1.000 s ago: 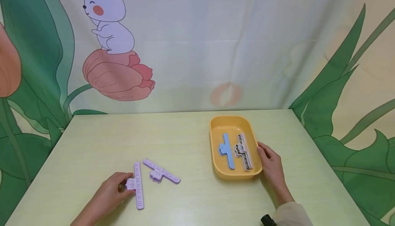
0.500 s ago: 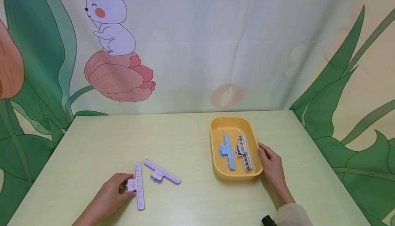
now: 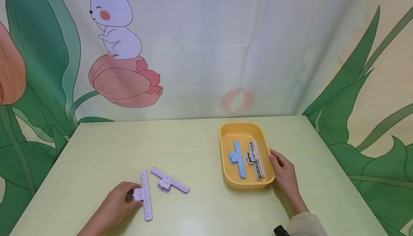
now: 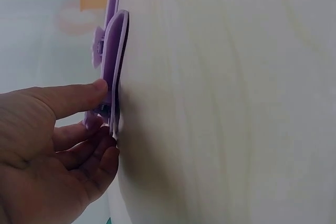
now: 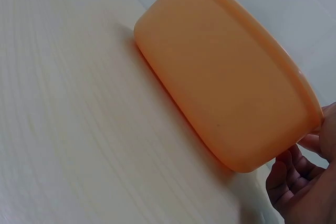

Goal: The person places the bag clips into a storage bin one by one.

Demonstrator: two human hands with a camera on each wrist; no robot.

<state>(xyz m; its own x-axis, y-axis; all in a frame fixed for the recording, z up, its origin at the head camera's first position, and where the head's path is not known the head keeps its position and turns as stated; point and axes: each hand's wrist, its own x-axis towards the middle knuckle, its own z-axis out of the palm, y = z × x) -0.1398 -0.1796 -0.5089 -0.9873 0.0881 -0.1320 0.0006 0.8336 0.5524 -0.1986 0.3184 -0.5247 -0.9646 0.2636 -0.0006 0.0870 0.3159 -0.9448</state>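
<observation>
On the table's left part, my left hand (image 3: 113, 203) pinches the handle side of a purple ruler-patterned clip (image 3: 146, 197) between thumb and fingers. A second purple clip (image 3: 170, 180) lies slanted just to its right. In the left wrist view, thumb and fingertips of my left hand (image 4: 68, 140) meet at the purple clip (image 4: 113, 59). My right hand (image 3: 286, 178) grips the right rim of a yellow tray (image 3: 246, 184). Inside the tray lie a blue clip (image 3: 238, 159), a black-and-white clip (image 3: 258, 173) and a pale clip (image 3: 256, 153).
The pale table (image 3: 193, 139) ends at a printed curtain (image 3: 193, 49) with a rabbit and plants. A dark object (image 3: 280, 230) sits beside the right sleeve (image 3: 306, 224) at the bottom edge. In the right wrist view, the tray's side wall (image 5: 226, 77) fills much of the frame.
</observation>
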